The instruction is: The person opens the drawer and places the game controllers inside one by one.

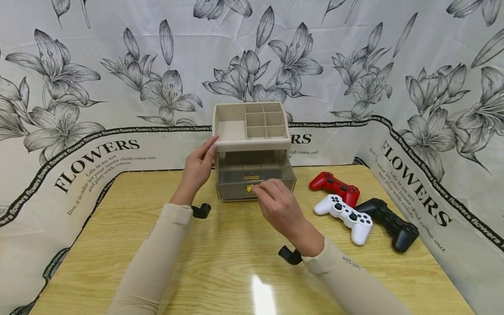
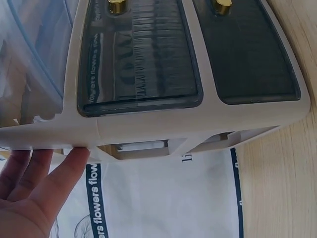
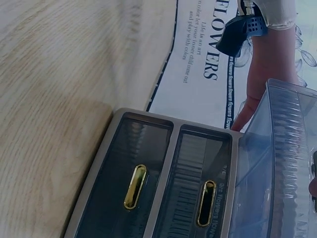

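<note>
A cream desktop organizer (image 1: 252,143) stands at the back of the table, with smoky see-through drawers and gold handles. Its top drawer (image 1: 232,190) is pulled out toward the person. My right hand (image 1: 280,205), fingers curled, pinches the gold handle (image 1: 249,188) on that drawer's front; in the right wrist view only a fingertip (image 3: 313,188) shows at the edge. With fairly straight fingers, my left hand (image 1: 198,168) presses against the organizer's left side near the top. Two lower drawers (image 2: 141,59) stay closed in the left wrist view.
Right of the organizer lie a red game controller (image 1: 334,188), a white one (image 1: 344,216) and a black one (image 1: 390,223), close together. Divided compartments (image 1: 257,120) form the organizer's top. Flower-printed cloth (image 1: 252,52) hangs behind and beside the wooden table (image 1: 220,262).
</note>
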Available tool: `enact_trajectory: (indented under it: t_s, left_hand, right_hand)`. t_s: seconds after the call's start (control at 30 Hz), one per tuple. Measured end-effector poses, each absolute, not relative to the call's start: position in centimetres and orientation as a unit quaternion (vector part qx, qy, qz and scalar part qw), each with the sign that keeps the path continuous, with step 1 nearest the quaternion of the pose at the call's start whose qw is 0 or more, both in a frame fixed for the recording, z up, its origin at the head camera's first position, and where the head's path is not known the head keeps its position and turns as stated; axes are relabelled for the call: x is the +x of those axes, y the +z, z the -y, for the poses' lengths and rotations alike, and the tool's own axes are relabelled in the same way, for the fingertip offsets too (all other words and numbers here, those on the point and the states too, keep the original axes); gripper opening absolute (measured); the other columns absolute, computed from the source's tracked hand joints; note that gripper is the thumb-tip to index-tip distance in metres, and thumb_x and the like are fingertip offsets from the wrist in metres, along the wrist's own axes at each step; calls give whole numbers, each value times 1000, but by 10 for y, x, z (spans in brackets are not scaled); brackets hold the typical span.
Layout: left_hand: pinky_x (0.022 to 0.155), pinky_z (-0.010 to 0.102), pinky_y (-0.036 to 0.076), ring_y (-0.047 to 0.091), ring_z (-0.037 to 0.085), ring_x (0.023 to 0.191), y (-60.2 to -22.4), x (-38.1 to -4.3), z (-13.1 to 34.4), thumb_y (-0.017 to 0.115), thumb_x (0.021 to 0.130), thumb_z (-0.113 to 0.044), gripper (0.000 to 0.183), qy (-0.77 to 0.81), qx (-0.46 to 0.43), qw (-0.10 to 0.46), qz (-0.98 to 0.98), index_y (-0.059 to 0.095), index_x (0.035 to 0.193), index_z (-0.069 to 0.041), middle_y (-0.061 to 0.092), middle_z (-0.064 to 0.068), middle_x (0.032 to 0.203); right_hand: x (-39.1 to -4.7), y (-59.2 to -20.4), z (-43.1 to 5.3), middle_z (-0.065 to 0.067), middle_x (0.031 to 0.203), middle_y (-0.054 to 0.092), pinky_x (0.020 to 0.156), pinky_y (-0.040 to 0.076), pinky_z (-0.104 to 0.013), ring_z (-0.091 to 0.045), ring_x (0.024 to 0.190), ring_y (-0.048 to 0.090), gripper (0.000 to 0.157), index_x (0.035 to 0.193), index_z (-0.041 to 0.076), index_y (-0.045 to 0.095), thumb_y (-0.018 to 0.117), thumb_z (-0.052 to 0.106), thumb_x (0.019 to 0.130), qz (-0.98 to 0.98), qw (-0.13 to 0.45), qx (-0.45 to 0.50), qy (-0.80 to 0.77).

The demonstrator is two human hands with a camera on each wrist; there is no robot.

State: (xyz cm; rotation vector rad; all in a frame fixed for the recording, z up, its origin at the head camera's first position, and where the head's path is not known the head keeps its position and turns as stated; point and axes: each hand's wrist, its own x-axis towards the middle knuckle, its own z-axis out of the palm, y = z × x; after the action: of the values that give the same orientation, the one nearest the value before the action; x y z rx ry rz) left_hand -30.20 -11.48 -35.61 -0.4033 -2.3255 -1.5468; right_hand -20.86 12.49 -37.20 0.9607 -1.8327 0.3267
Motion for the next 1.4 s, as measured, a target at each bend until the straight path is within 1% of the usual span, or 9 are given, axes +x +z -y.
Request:
enact_trajectory:
  t_s: [0.07, 0.17, 0.43, 0.63, 0.8, 0.97, 1.2, 1.3, 1.4]
  left_hand:
    - [88, 48, 55, 57, 28, 123, -357, -303, 115, 42, 100, -52, 48, -545, -141, 159, 811, 48, 144, -32, 44, -3, 151]
    - [87, 45, 56, 56, 27, 124, -357, -303, 115, 41, 100, -52, 48, -542, -140, 157, 813, 48, 144, -34, 43, -4, 151]
    - [87, 46, 56, 56, 27, 124, -358, -303, 114, 41, 99, -54, 47, -539, -138, 156, 816, 48, 143, -37, 43, -3, 151]
    - [86, 44, 56, 56, 27, 124, -358, -302, 115, 40, 100, -54, 49, -534, -138, 155, 819, 47, 144, -35, 43, -3, 152]
    - [86, 43, 57, 57, 27, 124, -357, -301, 114, 41, 100, -53, 49, -536, -142, 157, 817, 48, 144, -34, 43, -2, 151]
    - [86, 44, 56, 57, 27, 123, -355, -300, 115, 41, 100, -54, 48, -532, -142, 157, 820, 47, 144, -36, 44, -1, 151]
    - [88, 52, 54, 56, 30, 123, -356, -300, 116, 41, 99, -55, 50, -543, -142, 151, 813, 47, 144, -35, 45, 2, 150]
    - [88, 52, 54, 56, 30, 123, -356, -300, 116, 41, 99, -56, 51, -543, -143, 149, 814, 47, 145, -33, 44, 1, 150]
    - [88, 50, 55, 57, 29, 123, -356, -300, 116, 40, 99, -57, 51, -539, -140, 149, 817, 46, 144, -35, 44, 0, 150]
  right_hand:
    - [-209, -373, -124, -9, 87, 64, 71, 54, -30, -24, 81, 59, 14, 97, 2, 74, 63, 0, 89, 756, 501, 399, 133]
    - [-209, -374, -121, -8, 86, 63, 70, 53, -30, -23, 79, 59, 14, 97, 2, 74, 61, 2, 93, 750, 506, 405, 133]
    - [-205, -374, -119, -8, 85, 64, 70, 54, -29, -23, 79, 59, 11, 96, 2, 75, 66, 1, 89, 753, 503, 405, 124]
    - [-203, -375, -121, -8, 85, 63, 71, 53, -29, -22, 79, 59, 13, 97, 2, 74, 63, 1, 91, 752, 501, 409, 128]
    - [-202, -376, -125, -8, 86, 63, 71, 54, -30, -23, 80, 59, 14, 94, 3, 74, 61, 1, 90, 753, 493, 411, 142]
    - [-199, -376, -135, -8, 86, 63, 71, 54, -33, -24, 79, 59, 14, 89, 4, 74, 61, 2, 86, 761, 482, 402, 165]
    - [-198, -380, -158, -9, 82, 63, 66, 52, -35, -24, 74, 58, 10, 84, 3, 71, 62, 6, 85, 774, 473, 380, 184]
    - [-197, -382, -169, -8, 81, 63, 63, 51, -34, -23, 71, 57, 9, 83, 3, 71, 63, 8, 84, 779, 473, 366, 186]
    - [-196, -386, -179, -8, 81, 63, 63, 50, -35, -24, 71, 57, 10, 84, 3, 70, 63, 9, 83, 781, 479, 351, 191]
